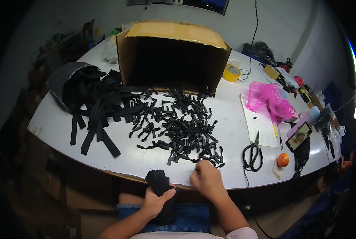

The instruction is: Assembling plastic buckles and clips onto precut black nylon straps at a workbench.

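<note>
My left hand (157,201) is closed around a folded bundle of black fabric straps (158,181), held just off the table's near edge above my lap. Below the hand more dark fabric hangs down. My right hand (206,180) is at the near side of a spread pile of small black plastic pieces (186,131) with short strips on them. Its fingers are curled in at the pile's edge, and whatever they may pinch is hidden. To the left, more black straps (100,119) spill from a grey bag (58,79) onto the white table (66,153).
A cardboard box (174,30) lies with its opening facing me behind the pile. Yellow tape (231,73), a pink plastic bag (265,99), a lined notepad (261,129), black-handled scissors (252,156), a propped phone (299,137) and an orange round fruit (283,160) are on the right.
</note>
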`<move>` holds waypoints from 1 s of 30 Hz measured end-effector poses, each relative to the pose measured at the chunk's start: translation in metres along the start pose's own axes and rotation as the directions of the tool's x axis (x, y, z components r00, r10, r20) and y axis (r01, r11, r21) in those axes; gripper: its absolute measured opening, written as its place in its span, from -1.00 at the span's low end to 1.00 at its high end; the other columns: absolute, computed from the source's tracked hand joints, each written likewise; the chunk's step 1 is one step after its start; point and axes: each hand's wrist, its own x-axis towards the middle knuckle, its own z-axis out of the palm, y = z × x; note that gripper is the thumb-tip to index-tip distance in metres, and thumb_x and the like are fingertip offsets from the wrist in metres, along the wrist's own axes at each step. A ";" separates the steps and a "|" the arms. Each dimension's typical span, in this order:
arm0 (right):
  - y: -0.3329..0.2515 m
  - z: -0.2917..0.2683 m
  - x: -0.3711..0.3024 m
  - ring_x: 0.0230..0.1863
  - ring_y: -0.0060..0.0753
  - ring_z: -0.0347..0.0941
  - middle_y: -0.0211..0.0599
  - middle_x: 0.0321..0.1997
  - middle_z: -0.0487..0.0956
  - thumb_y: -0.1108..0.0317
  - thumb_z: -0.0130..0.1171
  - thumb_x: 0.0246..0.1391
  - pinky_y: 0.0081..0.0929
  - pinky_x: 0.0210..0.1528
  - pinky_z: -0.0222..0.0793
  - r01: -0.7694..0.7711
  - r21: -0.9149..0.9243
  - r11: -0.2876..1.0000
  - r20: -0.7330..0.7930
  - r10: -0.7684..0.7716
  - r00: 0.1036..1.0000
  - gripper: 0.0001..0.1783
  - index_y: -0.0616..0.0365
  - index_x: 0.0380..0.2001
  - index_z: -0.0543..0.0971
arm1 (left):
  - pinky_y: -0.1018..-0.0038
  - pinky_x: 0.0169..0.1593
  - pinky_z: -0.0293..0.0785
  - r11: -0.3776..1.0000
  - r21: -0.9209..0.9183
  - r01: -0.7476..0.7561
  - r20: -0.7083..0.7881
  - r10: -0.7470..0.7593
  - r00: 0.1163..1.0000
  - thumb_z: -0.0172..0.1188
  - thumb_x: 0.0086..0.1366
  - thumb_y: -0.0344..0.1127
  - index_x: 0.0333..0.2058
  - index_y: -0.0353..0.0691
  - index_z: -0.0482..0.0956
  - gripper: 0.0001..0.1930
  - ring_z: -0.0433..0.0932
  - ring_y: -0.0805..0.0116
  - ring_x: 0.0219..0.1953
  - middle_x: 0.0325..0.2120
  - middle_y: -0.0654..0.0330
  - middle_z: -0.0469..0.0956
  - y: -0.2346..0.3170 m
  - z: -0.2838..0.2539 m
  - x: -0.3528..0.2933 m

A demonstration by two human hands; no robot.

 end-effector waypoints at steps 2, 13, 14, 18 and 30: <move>0.007 -0.001 -0.007 -0.63 -0.39 0.39 -0.24 -0.59 0.43 0.52 0.07 -0.22 -0.51 -0.63 0.33 -0.168 0.300 0.939 -0.007 0.179 0.984 -0.89 0.27 -0.51 0.39 | 0.67 -0.39 0.32 0.999 0.034 0.008 -0.041 -0.006 0.999 0.19 0.01 -0.42 -0.42 -0.29 0.47 -0.86 0.38 0.60 -0.52 -0.52 0.30 0.44 0.003 0.005 0.003; -0.028 -0.006 -0.033 -0.44 -0.52 0.39 -0.29 -0.49 0.49 0.62 0.15 -0.23 -0.64 -0.39 0.32 -0.030 0.754 0.656 0.011 0.033 0.999 -0.84 0.28 -0.45 0.51 | 0.68 -0.36 0.32 0.956 0.160 -0.248 0.078 0.238 0.968 0.15 0.01 -0.54 -0.45 -0.32 0.46 -0.91 0.38 0.60 -0.46 -0.51 0.29 0.44 -0.002 0.007 0.005; -0.028 -0.008 -0.029 -0.46 -0.50 0.39 -0.29 -0.50 0.49 0.62 0.17 -0.26 -0.64 -0.41 0.32 0.102 0.656 0.747 -0.052 -0.090 0.995 -0.84 0.27 -0.47 0.52 | 0.69 -0.36 0.31 0.924 0.216 -0.316 0.132 0.293 0.947 0.14 0.01 -0.54 -0.44 -0.32 0.45 -0.91 0.38 0.60 -0.45 -0.51 0.28 0.43 -0.002 0.006 0.005; -0.027 -0.011 -0.027 -0.48 -0.46 0.39 -0.29 -0.50 0.50 0.61 0.19 -0.30 -0.65 -0.42 0.31 0.130 0.637 0.760 -0.053 -0.125 0.991 -0.82 0.25 -0.49 0.53 | 0.68 -0.36 0.31 0.915 0.248 -0.319 0.149 0.289 0.946 0.13 0.03 -0.54 -0.44 -0.33 0.43 -0.91 0.37 0.59 -0.44 -0.51 0.28 0.41 0.007 0.009 0.000; -0.024 -0.011 -0.027 -0.48 -0.42 0.38 -0.31 -0.52 0.49 0.59 0.19 -0.31 -0.62 -0.47 0.31 0.056 0.701 0.710 0.016 -0.095 0.995 -0.81 0.22 -0.48 0.52 | 0.68 -0.34 0.32 0.921 0.266 -0.285 0.146 0.253 0.956 0.10 0.04 -0.55 -0.44 -0.33 0.44 -0.93 0.38 0.59 -0.43 -0.49 0.27 0.43 0.008 0.006 -0.001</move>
